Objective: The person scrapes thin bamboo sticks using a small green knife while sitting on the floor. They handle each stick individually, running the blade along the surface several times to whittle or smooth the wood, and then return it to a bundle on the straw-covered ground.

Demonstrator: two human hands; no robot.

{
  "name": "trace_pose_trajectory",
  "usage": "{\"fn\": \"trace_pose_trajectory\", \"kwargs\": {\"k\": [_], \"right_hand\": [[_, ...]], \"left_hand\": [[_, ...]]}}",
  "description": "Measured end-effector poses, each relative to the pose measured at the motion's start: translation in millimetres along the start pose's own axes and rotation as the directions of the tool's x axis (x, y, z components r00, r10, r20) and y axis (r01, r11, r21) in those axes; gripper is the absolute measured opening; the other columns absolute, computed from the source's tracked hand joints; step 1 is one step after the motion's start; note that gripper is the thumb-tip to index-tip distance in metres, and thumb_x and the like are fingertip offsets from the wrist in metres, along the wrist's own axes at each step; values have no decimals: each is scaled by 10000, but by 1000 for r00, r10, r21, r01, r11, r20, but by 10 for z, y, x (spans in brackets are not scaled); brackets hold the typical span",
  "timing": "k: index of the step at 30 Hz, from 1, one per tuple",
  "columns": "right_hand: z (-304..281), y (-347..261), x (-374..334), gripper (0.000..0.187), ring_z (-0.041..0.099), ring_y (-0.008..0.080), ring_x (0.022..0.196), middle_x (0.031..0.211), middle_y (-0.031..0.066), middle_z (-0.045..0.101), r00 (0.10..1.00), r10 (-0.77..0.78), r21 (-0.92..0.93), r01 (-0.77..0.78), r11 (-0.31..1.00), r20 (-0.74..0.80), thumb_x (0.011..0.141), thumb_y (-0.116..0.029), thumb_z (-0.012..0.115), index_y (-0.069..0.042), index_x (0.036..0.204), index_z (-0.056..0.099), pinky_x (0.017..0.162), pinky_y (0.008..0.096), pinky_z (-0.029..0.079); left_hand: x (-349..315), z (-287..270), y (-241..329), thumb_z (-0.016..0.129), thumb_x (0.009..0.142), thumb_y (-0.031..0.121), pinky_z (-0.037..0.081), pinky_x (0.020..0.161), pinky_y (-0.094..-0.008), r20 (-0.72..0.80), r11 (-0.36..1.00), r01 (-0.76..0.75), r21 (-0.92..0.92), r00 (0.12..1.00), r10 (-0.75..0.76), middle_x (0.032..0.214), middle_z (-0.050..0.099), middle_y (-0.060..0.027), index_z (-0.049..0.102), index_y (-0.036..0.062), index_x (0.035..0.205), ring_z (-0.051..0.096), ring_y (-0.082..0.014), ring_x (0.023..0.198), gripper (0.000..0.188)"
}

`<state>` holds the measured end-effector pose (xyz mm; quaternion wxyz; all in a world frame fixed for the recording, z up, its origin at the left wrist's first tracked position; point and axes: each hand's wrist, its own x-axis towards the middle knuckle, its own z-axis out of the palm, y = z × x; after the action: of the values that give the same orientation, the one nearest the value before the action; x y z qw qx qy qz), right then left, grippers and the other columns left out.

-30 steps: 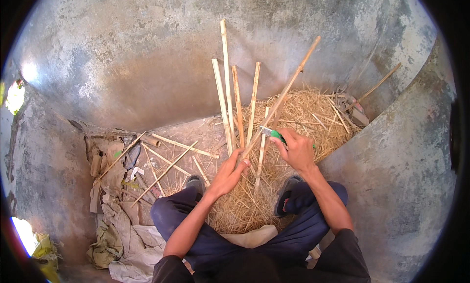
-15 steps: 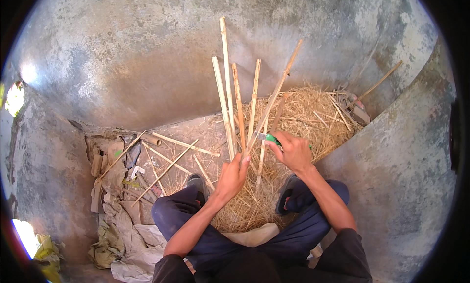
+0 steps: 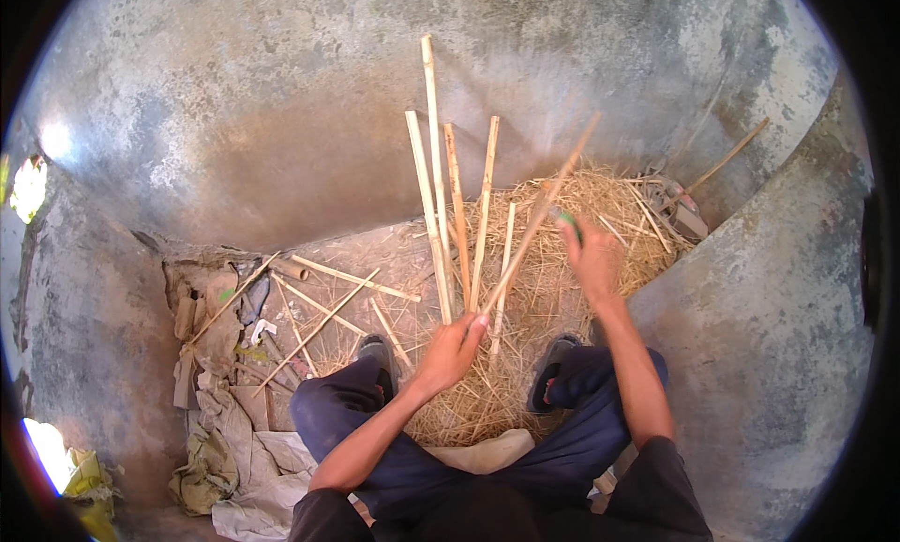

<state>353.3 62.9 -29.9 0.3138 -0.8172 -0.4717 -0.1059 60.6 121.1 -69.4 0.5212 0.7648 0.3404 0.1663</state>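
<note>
My left hand (image 3: pixel 450 356) is closed round the lower end of a thin wooden stick (image 3: pixel 532 231), which slants up and away to the right, its far end blurred. Beside that stick, my right hand (image 3: pixel 597 261) grips a green-handled knife (image 3: pixel 568 223); its blade lies close to the stick's upper half, though blur hides whether they touch. Several pale sticks stand leaning on the far wall just beyond my left hand, among them a tall one (image 3: pixel 432 120) and a browner one (image 3: pixel 457 204).
Straw shavings (image 3: pixel 600 195) heap at the right and between my feet. Loose sticks (image 3: pixel 328 322) lie crossed on the floor at left, near crumpled sacking (image 3: pixel 225 439) and scraps. A curved grey wall (image 3: pixel 281 120) surrounds the spot. One stick (image 3: pixel 731 153) leans at far right.
My right hand with the knife has moved up and away along the stick. The held stick has tipped further right, and my left hand has shifted slightly right.
</note>
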Motion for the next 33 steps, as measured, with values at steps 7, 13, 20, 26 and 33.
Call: {"fn": "trace_pose_trajectory", "kwargs": {"k": [7,13,20,26,33], "right_hand": [[-89,149,56,323,654,319,532,696,172,695,990,-103,-8,103,995,-99,1066,-354,681,-41,1079,762,528,446,488],[-61,698,245,368,640,323,537,684,172,681,992,102,-29,-104,994,-76,1088,-383,649,-32,1091,761,525,429,478],[-406,1102,341,511,646,427,690,762,212,693,947,239,52,-233,971,-214,1110,-503,572,-22,1127,742,665,512,489],[-473,1059,356,493,708,447,813,842,244,724,945,272,68,-264,962,-180,1103,-494,582,-31,1149,746,728,521,511],[-412,1044,409,513,731,466,875,907,246,758,954,249,-71,-264,962,-167,1088,-515,595,-52,1236,758,745,537,546]], "left_hand": [[-65,-63,128,497,1172,363,489,671,-444,35,996,-50,68,998,48,710,595,-209,632,-13,1046,630,-331,661,419],[-117,-39,208,513,1164,374,486,673,-518,74,990,-30,137,997,20,712,599,-274,627,-18,1075,627,-478,677,419],[-159,-21,15,546,1147,390,502,644,-538,137,974,-144,173,983,121,690,620,-277,637,-1,1121,660,-499,679,402],[-3,-298,156,543,1137,418,545,697,-590,189,947,-128,294,979,74,718,671,-287,637,2,1209,716,-507,766,433],[52,-677,114,556,1136,407,493,722,-542,151,932,-157,326,982,112,743,630,-271,683,6,1122,635,-481,731,421]]}}
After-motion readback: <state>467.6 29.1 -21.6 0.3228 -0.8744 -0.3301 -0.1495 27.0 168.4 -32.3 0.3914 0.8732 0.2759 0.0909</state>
